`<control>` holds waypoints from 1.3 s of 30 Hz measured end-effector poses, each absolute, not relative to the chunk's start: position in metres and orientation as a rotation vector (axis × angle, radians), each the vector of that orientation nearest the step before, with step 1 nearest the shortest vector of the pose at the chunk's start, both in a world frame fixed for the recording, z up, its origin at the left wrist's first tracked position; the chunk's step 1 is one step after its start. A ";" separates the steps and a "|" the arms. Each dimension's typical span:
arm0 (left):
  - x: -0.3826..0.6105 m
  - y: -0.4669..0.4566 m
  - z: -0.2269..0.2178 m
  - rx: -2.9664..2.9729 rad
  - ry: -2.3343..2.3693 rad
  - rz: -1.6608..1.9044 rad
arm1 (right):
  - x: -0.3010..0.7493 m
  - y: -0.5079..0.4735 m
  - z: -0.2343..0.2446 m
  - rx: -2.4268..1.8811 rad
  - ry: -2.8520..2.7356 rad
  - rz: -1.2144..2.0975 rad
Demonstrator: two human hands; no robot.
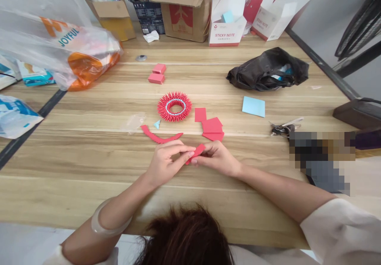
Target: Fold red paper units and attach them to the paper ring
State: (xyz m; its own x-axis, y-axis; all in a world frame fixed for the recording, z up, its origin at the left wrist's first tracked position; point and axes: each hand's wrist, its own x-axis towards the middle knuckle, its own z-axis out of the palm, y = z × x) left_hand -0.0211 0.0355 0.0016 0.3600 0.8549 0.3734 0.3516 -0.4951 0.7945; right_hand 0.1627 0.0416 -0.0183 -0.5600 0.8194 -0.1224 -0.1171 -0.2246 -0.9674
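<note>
Between my two hands is a folded piece of red paper (198, 150), held tilted above the table. My left hand (171, 158) pinches its left end with thumb and fingers. My right hand (218, 156) grips the other end, fingers closed. Just beyond them lies a curved chain of red folded paper (160, 139). Farther off sits a spiky red paper ring (160, 108) with a pale blue inner band. Loose red paper squares (212, 125) overlap to its right, and a small light blue folded triangle (157, 124) lies to its lower left.
Two red paper blocks (156, 78) and a blue sticky-note pad (253, 106) lie farther back. A black plastic bag (268, 70) and keys (282, 129) are at right. Cardboard boxes (186, 18) and a sticky-note box (225, 34) line the wall. A plastic bag (86, 54) stands left.
</note>
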 end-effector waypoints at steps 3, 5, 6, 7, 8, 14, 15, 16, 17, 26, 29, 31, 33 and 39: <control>-0.020 0.035 0.002 2.036 0.997 1.062 | 0.163 0.039 -0.019 -0.876 -1.405 1.840; -0.020 0.035 0.002 2.044 0.973 1.066 | 0.162 0.038 -0.019 -0.900 -1.405 1.825; -0.020 0.035 0.002 2.045 0.968 1.072 | 0.162 0.038 -0.020 -0.899 -1.404 1.826; -0.020 0.035 0.002 2.045 0.967 1.079 | 0.161 0.038 -0.021 -0.891 -1.405 1.828; -0.020 0.035 0.002 2.044 0.968 1.082 | 0.161 0.037 -0.021 -0.883 -1.408 1.832; -0.020 0.034 0.001 2.039 0.928 1.081 | 0.159 0.035 -0.026 -0.897 -1.441 1.819; -0.020 0.035 0.001 2.042 0.930 1.088 | 0.159 0.035 -0.026 -0.891 -1.435 1.822; -0.020 0.035 0.000 2.044 0.942 1.093 | 0.159 0.035 -0.027 -0.885 -1.424 1.821; -0.020 0.035 -0.001 2.036 0.961 1.098 | 0.159 0.035 -0.026 -0.881 -1.407 1.812; -0.017 0.033 0.000 1.581 1.128 1.056 | 0.159 0.039 -0.020 -0.992 -1.323 1.606; -0.017 0.034 0.001 1.585 1.144 1.027 | 0.159 0.039 -0.021 -1.033 -1.356 1.595; -0.018 0.035 0.000 1.593 1.159 1.022 | 0.159 0.039 -0.021 -1.065 -1.351 1.592; -0.019 0.035 -0.001 1.583 1.175 1.029 | 0.159 0.040 -0.021 -1.079 -1.337 1.593; -0.019 0.034 -0.001 1.513 1.178 1.029 | 0.158 0.041 -0.021 -1.091 -1.308 1.561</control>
